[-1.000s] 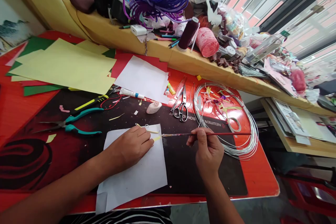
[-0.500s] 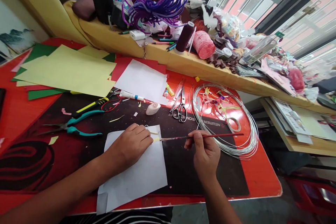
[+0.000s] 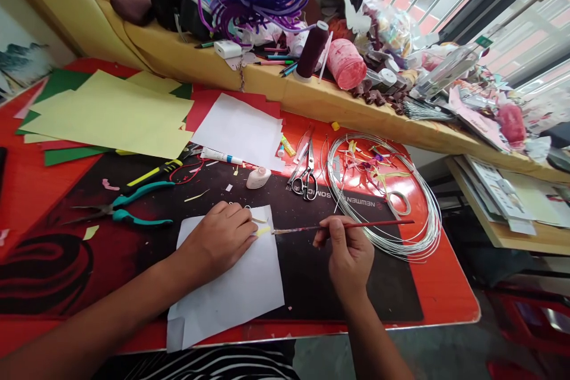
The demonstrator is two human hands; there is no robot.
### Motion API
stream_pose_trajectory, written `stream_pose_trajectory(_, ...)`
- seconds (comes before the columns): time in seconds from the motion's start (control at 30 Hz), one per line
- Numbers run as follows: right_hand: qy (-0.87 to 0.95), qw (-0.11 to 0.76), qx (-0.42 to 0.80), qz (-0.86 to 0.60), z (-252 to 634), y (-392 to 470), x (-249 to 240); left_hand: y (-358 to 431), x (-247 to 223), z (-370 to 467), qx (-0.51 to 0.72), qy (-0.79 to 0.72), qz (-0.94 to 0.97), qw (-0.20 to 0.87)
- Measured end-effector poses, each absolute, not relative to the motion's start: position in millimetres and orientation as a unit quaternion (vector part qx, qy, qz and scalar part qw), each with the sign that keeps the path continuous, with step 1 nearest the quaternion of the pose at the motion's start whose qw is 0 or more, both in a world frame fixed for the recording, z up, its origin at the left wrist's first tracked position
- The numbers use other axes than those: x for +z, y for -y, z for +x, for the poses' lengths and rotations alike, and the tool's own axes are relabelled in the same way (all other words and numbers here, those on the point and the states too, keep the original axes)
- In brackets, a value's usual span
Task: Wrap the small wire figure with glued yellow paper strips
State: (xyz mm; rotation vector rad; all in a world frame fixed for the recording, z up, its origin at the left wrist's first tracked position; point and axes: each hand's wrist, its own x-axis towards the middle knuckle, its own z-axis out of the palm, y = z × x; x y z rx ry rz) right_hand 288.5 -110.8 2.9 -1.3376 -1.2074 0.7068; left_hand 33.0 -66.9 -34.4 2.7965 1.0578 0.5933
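A thin red-handled paintbrush [image 3: 378,223] is pinched in my right hand [image 3: 350,249], held level with its bristles pointing left. Its tip lies just past the right end of a small yellow paper strip [image 3: 263,230]. My left hand [image 3: 225,234] is closed, fingers bent, pinning that strip by its left end against a white sheet of paper [image 3: 240,297]. A second pale strip [image 3: 259,219] lies just above, partly hidden by the fingers. Under the sheet is a black desk mat [image 3: 312,285].
Beyond the hands lie a small white bottle [image 3: 259,177], scissors [image 3: 305,181], a glue tube [image 3: 220,156], teal pliers [image 3: 142,217] and a yellow-black cutter [image 3: 154,173]. A wire coil [image 3: 430,214] rings paper scraps at right. Coloured sheets [image 3: 116,116] are stacked at left; a cluttered ledge [image 3: 267,86] runs behind.
The brush tip has come slightly off the strip's end, leaving a small gap. My left hand keeps its place on the paper. The whole view has shifted slightly.
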Motion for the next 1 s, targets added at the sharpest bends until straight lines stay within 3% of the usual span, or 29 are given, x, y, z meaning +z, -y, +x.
stream_pose_trajectory(0.33,0.505,0.576,0.311,-0.562,288,109,2,74,-31,35,0.246,-0.297,0.912,0.137)
stream_pose_trajectory(0.67,0.496,0.577,0.321,-0.564,290,116,-3,67,-35,34,0.185,-0.347,0.918,0.053)
stream_pose_trajectory(1.0,0.496,0.577,0.320,-0.564,292,116,-3,79,-32,39,0.212,-0.300,0.922,0.125)
